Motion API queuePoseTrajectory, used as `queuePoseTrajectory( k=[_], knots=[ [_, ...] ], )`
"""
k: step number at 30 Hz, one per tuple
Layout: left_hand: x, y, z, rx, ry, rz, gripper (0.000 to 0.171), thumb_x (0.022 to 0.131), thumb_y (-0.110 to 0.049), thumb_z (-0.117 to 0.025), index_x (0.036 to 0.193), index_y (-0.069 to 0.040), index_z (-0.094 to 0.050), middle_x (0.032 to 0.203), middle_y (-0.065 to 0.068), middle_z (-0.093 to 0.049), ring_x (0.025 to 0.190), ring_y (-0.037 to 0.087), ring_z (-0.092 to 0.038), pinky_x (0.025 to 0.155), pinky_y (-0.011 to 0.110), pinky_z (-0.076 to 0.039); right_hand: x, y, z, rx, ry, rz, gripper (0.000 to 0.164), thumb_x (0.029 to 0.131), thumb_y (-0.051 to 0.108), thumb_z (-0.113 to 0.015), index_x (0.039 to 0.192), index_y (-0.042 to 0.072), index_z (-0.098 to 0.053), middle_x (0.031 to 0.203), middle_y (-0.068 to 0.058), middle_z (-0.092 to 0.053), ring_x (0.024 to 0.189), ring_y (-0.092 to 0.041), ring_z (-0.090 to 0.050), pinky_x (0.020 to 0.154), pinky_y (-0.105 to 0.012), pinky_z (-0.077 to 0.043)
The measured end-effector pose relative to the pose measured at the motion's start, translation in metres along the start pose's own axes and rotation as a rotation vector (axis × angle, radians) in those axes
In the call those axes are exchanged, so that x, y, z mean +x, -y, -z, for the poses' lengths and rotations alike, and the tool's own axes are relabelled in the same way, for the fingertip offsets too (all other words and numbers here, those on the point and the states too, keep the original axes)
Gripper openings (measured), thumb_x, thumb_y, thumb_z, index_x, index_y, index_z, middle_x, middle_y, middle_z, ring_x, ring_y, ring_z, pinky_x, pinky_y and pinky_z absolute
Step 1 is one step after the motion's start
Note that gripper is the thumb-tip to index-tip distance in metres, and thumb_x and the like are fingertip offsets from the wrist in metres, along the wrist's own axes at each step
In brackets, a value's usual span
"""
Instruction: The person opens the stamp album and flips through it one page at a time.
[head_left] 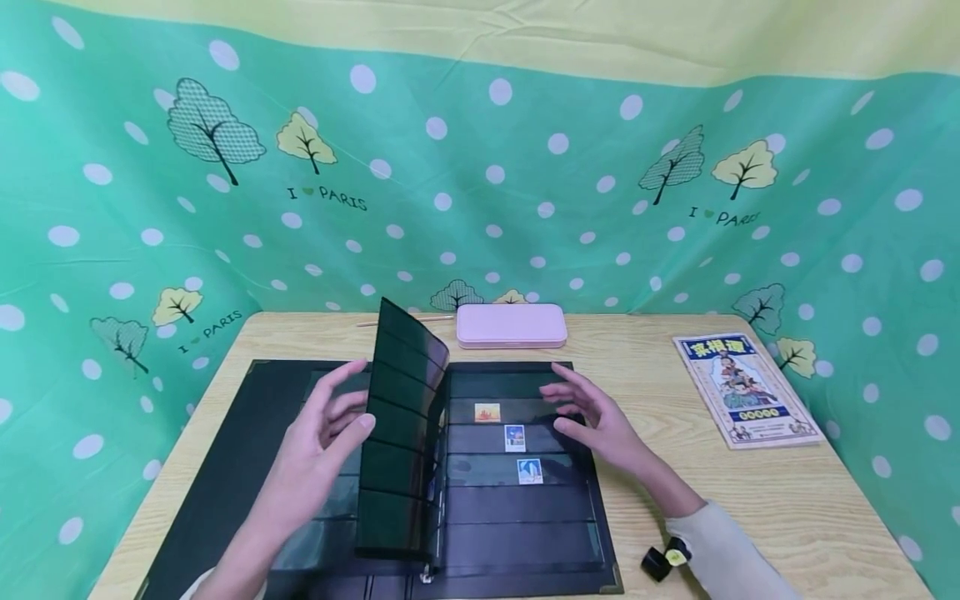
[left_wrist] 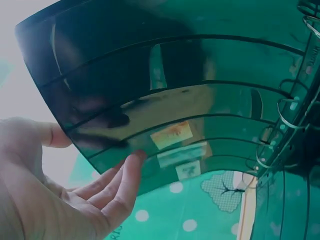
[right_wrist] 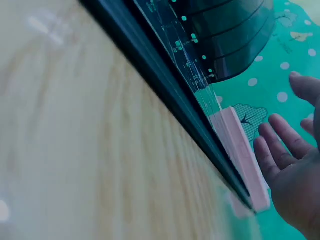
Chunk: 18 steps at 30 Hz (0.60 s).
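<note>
A black stamp album point(head_left: 197, 454) lies spread on the table. One dark page point(head_left: 401, 433) stands nearly upright at its rings. My left hand point(head_left: 311, 454) holds this page loosely at its outer edge, thumb on one side and fingers point(left_wrist: 127, 182) on the other. Small stamp-like patches point(left_wrist: 172, 135) show on its glossy face in the left wrist view. An orange stamp point(head_left: 487, 412), a blue-and-white one point(head_left: 514, 438) and a blue one point(head_left: 529, 472) sit in strips of the right-hand page point(head_left: 517, 504). Over that page's right edge, my right hand point(head_left: 596, 421) hovers with spread, bent fingers, holding nothing.
Behind the album lies a pink case point(head_left: 512, 325), with a thin pencil-like stick point(head_left: 405, 320) to its left. A printed booklet point(head_left: 746, 390) rests at the table's right. A patterned green cloth point(head_left: 480, 183) hangs around the table's back and sides.
</note>
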<state>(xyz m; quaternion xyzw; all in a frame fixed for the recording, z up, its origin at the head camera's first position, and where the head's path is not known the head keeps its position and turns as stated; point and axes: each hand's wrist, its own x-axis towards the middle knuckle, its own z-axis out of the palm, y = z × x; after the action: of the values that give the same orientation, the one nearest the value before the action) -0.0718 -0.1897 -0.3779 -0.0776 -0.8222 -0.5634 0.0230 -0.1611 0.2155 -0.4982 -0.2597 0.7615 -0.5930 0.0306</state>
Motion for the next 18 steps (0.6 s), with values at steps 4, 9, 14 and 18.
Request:
queuePoseTrajectory(
  k=[4,9,14,18],
  knots=[
    [0.000,0.003,0.005,0.036,-0.026,0.033,0.058,0.115,-0.019,-0.063,0.169,-0.022,-0.043,0.146,0.018,-0.071,0.131,0.020,-0.068,0.099,0.009,-0.048,-0.001,-0.007,0.000,-0.052,-0.018,-0.028,0.076,0.104,-0.008,-0.069,0.172,0.004,-0.037,0.151,-0.018,-0.067,0.142,-0.026,-0.061,0.114,-0.023,-0.047],
    [0.001,0.005,0.012,0.109,-0.056,0.085,0.051,0.112,-0.020,-0.069,0.161,-0.022,-0.056,0.129,0.009,-0.079,0.112,0.002,-0.071,0.095,0.012,-0.052,-0.003,-0.015,0.001,-0.146,-0.040,-0.065,0.077,0.103,-0.002,-0.075,0.171,0.010,-0.041,0.149,-0.012,-0.069,0.146,-0.036,-0.056,0.119,-0.019,-0.039],
    [0.003,0.006,0.018,0.156,-0.085,0.072,0.052,0.109,-0.015,-0.072,0.159,-0.019,-0.058,0.108,0.001,-0.081,0.098,0.006,-0.072,0.088,0.012,-0.054,-0.003,-0.021,0.002,-0.213,-0.036,-0.116,0.077,0.103,0.007,-0.079,0.171,0.013,-0.042,0.151,-0.009,-0.069,0.152,-0.038,-0.049,0.129,-0.043,-0.032],
    [0.002,0.008,0.024,0.219,-0.095,0.052,0.056,0.108,-0.014,-0.073,0.161,-0.017,-0.056,0.093,-0.005,-0.080,0.087,0.007,-0.071,0.083,0.013,-0.055,-0.003,-0.024,0.003,-0.247,-0.016,-0.147,0.079,0.103,0.013,-0.081,0.172,0.014,-0.041,0.156,-0.009,-0.065,0.156,-0.038,-0.046,0.130,-0.065,-0.026]
  ],
)
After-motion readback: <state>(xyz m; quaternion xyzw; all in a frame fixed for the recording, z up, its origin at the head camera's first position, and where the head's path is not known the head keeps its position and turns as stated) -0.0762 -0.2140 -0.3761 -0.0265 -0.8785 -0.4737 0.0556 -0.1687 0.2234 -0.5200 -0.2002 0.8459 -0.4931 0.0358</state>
